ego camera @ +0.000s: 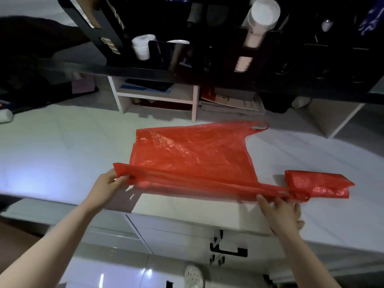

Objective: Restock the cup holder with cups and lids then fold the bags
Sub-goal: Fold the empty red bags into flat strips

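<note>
A red plastic bag lies flat on the white counter, handles toward the right. Its near long edge is lifted and folded over. My left hand pinches the bag's near left corner. My right hand holds the near right handle strap. A second red bag, folded into a small packet, lies at the right, touching that strap. The black cup holder stands behind, with a stack of white cups in one slot and white lids to the left.
A white shelf unit with papers and boxes stands behind the bag under the holder. The counter's front edge runs just under my hands, with drawers and a black handle below. A white shoe shows on the floor.
</note>
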